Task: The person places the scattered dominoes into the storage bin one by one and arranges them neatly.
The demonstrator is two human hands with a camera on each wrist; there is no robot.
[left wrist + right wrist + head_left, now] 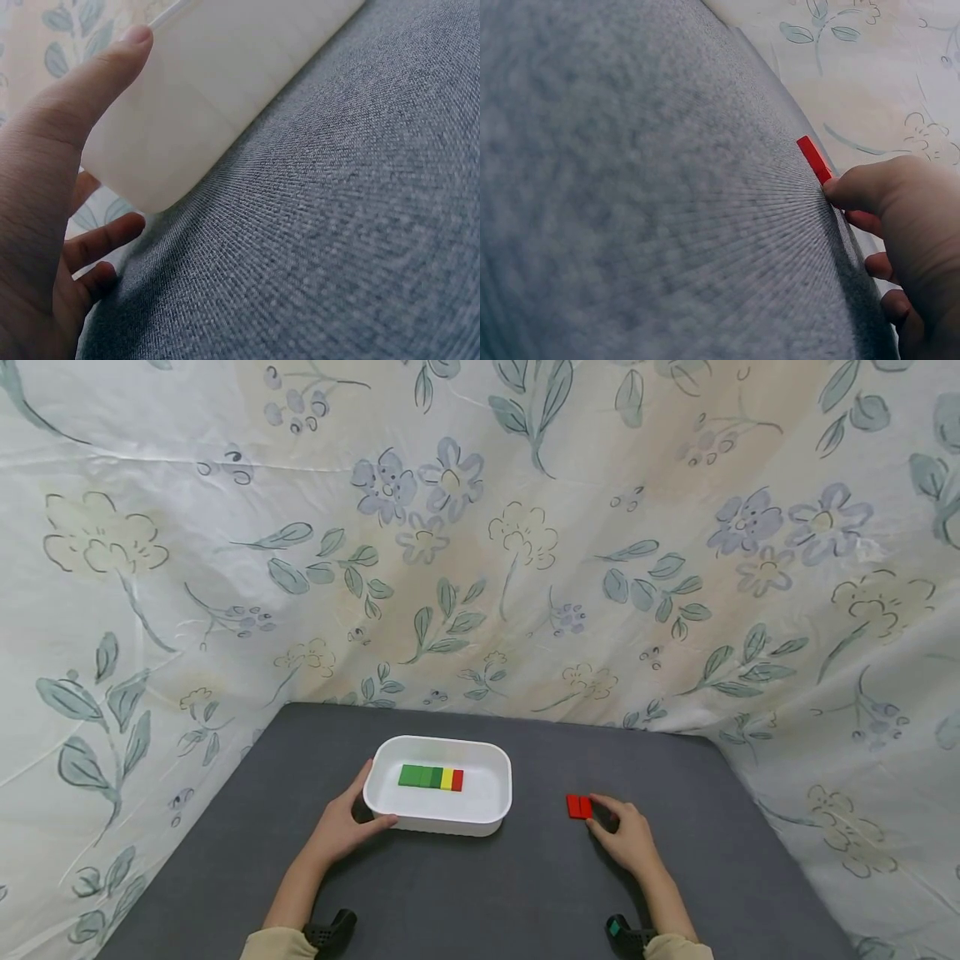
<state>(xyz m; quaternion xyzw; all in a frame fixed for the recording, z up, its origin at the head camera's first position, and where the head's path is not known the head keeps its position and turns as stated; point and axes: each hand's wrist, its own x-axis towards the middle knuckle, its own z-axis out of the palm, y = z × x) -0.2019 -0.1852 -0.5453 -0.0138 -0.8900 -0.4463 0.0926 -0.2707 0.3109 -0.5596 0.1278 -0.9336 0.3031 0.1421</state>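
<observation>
A white plastic tub stands on the table with a row of small flat tiles inside: green tiles, a yellow tile and a red tile at the right end. My left hand holds the tub's left end, thumb on the near side and fingers round the left side. To the right of the tub, two red tiles lie side by side on the table. My right hand pinches the right one at its edge between thumb and index finger; the right wrist view shows red at the thumb tip.
Dark grey cloth covers the table. A hanging fabric with flowers and leaves rises behind the table and along both sides. Each wrist carries a black strapped device.
</observation>
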